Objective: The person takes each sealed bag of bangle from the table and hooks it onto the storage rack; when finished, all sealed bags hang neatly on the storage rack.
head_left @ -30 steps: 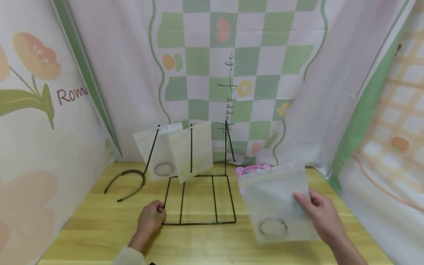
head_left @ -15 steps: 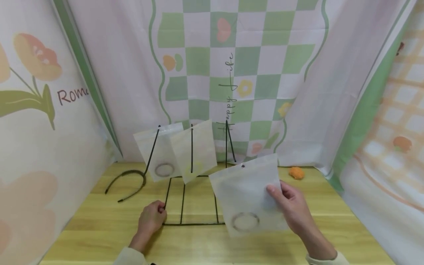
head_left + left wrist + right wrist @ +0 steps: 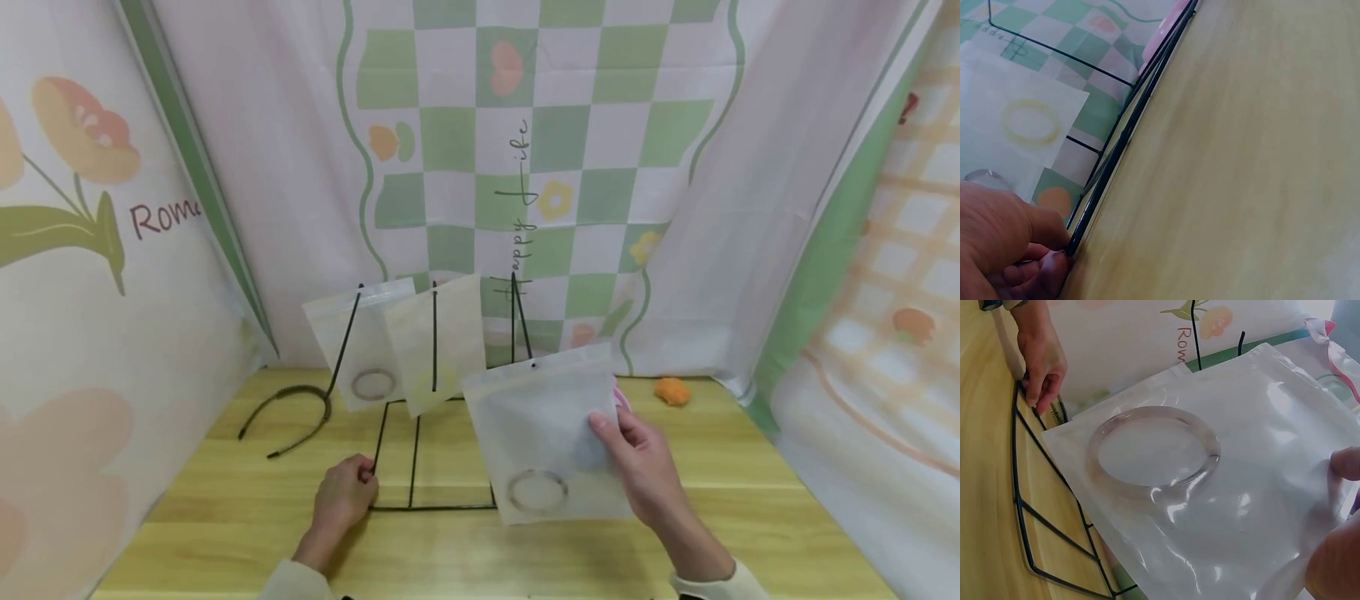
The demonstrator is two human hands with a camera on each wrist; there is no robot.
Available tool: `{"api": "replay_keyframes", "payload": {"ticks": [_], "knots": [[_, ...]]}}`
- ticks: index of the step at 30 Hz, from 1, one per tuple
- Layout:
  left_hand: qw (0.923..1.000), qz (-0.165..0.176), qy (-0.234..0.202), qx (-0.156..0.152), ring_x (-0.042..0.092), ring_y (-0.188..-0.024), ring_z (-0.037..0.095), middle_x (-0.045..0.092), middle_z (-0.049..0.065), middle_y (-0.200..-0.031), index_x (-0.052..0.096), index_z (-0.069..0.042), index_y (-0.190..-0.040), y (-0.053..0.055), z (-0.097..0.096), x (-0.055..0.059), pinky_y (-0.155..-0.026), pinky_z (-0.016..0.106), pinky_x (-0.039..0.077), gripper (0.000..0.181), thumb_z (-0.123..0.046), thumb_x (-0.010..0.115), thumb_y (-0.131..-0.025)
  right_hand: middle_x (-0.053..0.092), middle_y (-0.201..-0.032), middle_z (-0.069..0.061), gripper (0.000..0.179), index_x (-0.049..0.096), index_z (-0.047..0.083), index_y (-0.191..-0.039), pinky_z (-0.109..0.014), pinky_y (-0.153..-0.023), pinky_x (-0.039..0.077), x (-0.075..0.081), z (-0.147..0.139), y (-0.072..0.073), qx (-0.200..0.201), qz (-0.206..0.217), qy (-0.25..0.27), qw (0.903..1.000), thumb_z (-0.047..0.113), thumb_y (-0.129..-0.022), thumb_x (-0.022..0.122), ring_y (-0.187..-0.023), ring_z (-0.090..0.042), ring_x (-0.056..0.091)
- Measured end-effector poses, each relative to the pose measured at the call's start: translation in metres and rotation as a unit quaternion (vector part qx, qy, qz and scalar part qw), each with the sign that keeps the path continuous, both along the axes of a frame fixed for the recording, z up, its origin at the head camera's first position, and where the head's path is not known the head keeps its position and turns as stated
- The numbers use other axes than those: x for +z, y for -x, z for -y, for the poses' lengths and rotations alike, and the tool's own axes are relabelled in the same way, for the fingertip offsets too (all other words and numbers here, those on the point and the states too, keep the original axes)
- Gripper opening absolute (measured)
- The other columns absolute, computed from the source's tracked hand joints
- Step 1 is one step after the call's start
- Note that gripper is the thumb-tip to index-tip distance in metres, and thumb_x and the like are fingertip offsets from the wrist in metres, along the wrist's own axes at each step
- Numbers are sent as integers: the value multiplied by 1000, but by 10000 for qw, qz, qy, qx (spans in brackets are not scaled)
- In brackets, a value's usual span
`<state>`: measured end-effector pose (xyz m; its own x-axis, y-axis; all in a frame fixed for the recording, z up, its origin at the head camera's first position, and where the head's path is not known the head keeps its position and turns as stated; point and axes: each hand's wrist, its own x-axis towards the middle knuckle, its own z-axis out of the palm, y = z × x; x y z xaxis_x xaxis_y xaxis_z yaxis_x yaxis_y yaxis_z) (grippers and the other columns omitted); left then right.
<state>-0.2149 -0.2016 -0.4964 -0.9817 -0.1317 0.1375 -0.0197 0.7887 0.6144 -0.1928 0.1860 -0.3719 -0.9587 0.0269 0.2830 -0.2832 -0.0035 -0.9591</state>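
Note:
My right hand (image 3: 647,471) pinches the right edge of a translucent zip bag (image 3: 547,417), thumb in front. Inside the bag lies a pale, cloudy bangle (image 3: 1147,414). The small hole in the bag's top strip sits at the tip of the black wire display rack's right prong (image 3: 522,321); whether the tip passes through, I cannot tell. My left hand (image 3: 345,496) grips the front left corner of the rack (image 3: 431,507), fingers curled round the wire (image 3: 1082,228). Two similar bags, the left bag (image 3: 330,333) and the middle bag (image 3: 453,321), hang on the other prongs, each with a ring-shaped item.
A dark headband (image 3: 327,410) lies on the wooden table (image 3: 225,533) left of the rack. At the back right sits a crumpled orange item (image 3: 672,392). Part of a pink object (image 3: 622,398) shows behind the held bag. Printed curtains (image 3: 675,275) surround the table.
My right hand has carried the bag leftward, bringing its hole to the right prong's tip. The orange item has come into sight behind it. The left hand stays on the rack.

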Motion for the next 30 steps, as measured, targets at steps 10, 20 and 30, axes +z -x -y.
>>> {"api": "replay_keyframes", "payload": {"ticks": [10, 20, 30], "knots": [[10000, -4, 35, 27, 57, -72, 14, 63, -1, -81, 69, -1, -106, 0, 0, 1, -62, 33, 47, 29, -10, 63, -79, 68, -97, 6, 17, 71, 8, -108, -24, -76, 50, -3, 6, 2, -71, 146, 77, 9998, 13, -97, 58, -89, -9, 59], [9999, 30, 1, 97, 58, -73, 15, 64, 0, -82, 69, -1, -107, 0, -1, 2, -62, 33, 48, 30, -9, 64, -78, 67, -96, 7, 17, 71, 6, -105, -25, -77, 51, -7, 16, 10, -203, 322, 425, 9984, 14, -96, 60, -89, -9, 59], [10000, 22, -38, 43, 57, -72, 15, 64, 0, -83, 68, 0, -108, 0, -1, 2, -61, 32, 47, 31, -9, 64, -79, 60, -109, 7, 42, 58, -6, -126, -23, -85, 46, -9, 21, 23, -369, 701, 246, 9966, 24, -97, 60, -101, -11, 52]]}}
